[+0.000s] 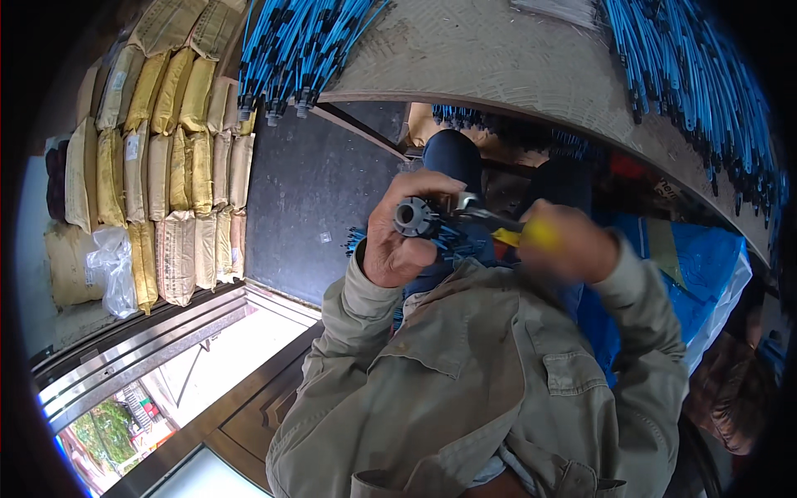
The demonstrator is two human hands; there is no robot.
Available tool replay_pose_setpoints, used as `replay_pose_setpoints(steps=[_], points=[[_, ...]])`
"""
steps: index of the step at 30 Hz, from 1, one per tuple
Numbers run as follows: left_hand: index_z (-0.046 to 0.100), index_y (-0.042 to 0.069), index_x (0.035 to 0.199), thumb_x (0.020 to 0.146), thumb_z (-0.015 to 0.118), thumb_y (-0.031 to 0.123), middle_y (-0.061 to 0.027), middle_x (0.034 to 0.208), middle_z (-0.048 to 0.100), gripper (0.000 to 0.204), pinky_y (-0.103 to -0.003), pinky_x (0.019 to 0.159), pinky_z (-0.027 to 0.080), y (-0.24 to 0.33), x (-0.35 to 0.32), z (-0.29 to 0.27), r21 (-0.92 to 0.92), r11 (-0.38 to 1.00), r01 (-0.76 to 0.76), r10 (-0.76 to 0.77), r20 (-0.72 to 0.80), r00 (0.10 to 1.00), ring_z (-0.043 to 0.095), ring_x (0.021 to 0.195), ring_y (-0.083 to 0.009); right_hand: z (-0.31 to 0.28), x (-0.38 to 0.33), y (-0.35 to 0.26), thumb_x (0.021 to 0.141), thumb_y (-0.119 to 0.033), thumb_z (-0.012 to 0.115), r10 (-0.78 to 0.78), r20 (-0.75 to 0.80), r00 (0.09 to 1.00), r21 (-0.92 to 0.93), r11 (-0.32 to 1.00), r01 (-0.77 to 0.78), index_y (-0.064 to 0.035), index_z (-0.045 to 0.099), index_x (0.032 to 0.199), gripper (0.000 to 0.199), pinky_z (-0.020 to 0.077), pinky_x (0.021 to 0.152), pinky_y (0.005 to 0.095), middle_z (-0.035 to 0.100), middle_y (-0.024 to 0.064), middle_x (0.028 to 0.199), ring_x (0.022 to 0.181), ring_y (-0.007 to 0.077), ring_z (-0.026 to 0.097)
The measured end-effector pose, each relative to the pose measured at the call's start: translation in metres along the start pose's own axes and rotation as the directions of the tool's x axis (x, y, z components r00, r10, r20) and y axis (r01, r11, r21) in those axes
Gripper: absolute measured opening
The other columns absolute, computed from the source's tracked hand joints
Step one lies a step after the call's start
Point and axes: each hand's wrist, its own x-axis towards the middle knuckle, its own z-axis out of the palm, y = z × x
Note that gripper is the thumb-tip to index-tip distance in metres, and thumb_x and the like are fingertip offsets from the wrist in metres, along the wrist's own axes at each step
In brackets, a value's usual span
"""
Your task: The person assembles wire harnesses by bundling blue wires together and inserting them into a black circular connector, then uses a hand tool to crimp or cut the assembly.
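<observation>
My left hand is closed around a dark grey round fitting whose hollow end faces the camera, with a thin blue tube behind it. My right hand, blurred, grips the yellow handles of a pair of pliers. The metal jaws of the pliers reach left and meet the fitting just beside my left fingers. Both hands are raised in front of my chest, above my khaki jacket and my dark blue trousers.
Bundles of blue tubes with dark ends lie on a curved grey work surface, and more at the right. Stacked tan and yellow sacks stand at the left. A blue plastic bag is at the right. A dark floor mat lies below.
</observation>
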Motion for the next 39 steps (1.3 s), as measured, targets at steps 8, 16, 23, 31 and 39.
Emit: replay_pose_setpoints(steps=[8, 16, 23, 31, 39], points=[[0.048, 0.0, 0.114, 0.074, 0.069, 0.039, -0.0083, 0.094, 0.054, 0.059, -0.028, 0.073, 0.038, -0.002, 0.002, 0.006, -0.033, 0.993, -0.112, 0.115, 0.128, 0.985, 0.048, 0.081, -0.0153, -0.092, 0.007, -0.071, 0.088, -0.014, 0.056, 0.062, 0.387, 0.92, -0.33, 0.941, 0.075, -0.0026, 0.043, 0.093, 0.018, 0.0445, 0.046, 0.0282, 0.058, 0.0061, 0.065, 0.052, 0.0173, 0.06], [0.048, 0.001, 0.114, 0.073, 0.07, 0.037, -0.0093, 0.095, 0.054, 0.059, -0.029, 0.076, 0.038, 0.004, 0.007, 0.01, 0.038, 0.994, -0.107, 0.1, 0.159, 0.982, 0.049, 0.084, -0.0166, -0.094, 0.01, -0.082, 0.087, -0.012, 0.056, 0.114, 0.378, 0.919, -0.459, 0.885, 0.079, -0.0025, 0.042, 0.094, 0.018, 0.0419, 0.044, 0.031, 0.054, 0.0077, 0.062, 0.049, 0.0211, 0.058], [0.047, 0.001, 0.118, 0.082, 0.054, 0.052, -0.01, 0.087, 0.057, 0.063, -0.03, 0.075, 0.044, 0.006, 0.008, -0.005, 0.039, 0.999, 0.016, -0.009, -0.184, 0.983, 0.058, 0.08, -0.0198, -0.086, 0.02, -0.049, 0.087, -0.019, 0.057, -0.039, 0.02, 0.999, -0.587, 0.808, 0.043, -0.0055, 0.044, 0.096, 0.021, 0.0433, 0.045, 0.0325, 0.055, 0.0103, 0.063, 0.054, 0.0254, 0.06], [0.047, 0.006, 0.116, 0.084, 0.036, 0.064, -0.0054, 0.088, 0.059, 0.067, -0.038, 0.076, 0.05, 0.003, -0.016, -0.127, -0.459, 0.824, -0.333, -0.001, -0.589, 0.808, 0.058, 0.086, -0.0235, -0.108, 0.057, 0.049, 0.077, -0.039, 0.064, -0.023, -0.498, 0.867, -0.844, 0.241, -0.479, -0.0103, 0.048, 0.107, 0.044, 0.0517, 0.063, 0.0364, 0.06, 0.0082, 0.104, 0.08, 0.0267, 0.063], [0.048, 0.008, 0.112, 0.086, 0.049, 0.051, -0.0054, 0.107, 0.055, 0.05, -0.041, 0.088, 0.044, -0.113, -0.064, -0.117, -0.913, -0.062, -0.404, -0.379, -0.353, 0.855, 0.051, 0.099, -0.024, 0.01, 0.088, 0.015, 0.077, -0.028, 0.066, -0.574, -0.072, 0.816, -0.362, 0.777, 0.515, -0.0063, 0.041, 0.126, 0.059, 0.0324, 0.101, 0.0395, 0.044, 0.0166, 0.129, 0.12, 0.0324, 0.041]])
